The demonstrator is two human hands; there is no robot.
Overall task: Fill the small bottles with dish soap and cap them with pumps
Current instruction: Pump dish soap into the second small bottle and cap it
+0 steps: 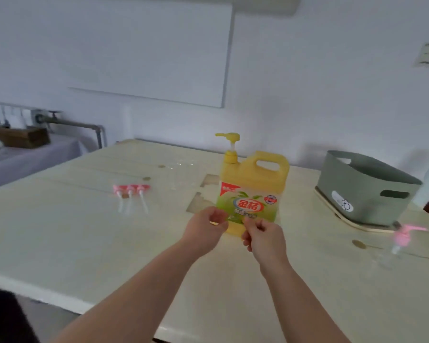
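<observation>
Mid-bench (84,243), upright, the yellow dish soap jug (253,184); long axis vertical, label toward the camera, handle at the upper right, pump spout on top pointing left; just in front of its lower label, both hands, near each other but apart; left hand (204,227) with fingers curled inward; right hand (266,237) likewise curled, thumb close against the fingertips; cannot tell through the blur whether either pinches anything or touches the jug; well to the left of the jug, three pink pumps (131,191) lying side by side on the bench, heads toward the far wall, dip tubes running toward the near edge; at far right, a small clear bottle (388,258) capped with a pink pump head (404,236), spout pointing right; just behind it, a grey-green basket (357,194) on a pale board (344,222); behind and left of the jug, faint clear shapes, too blurred to name.
</observation>
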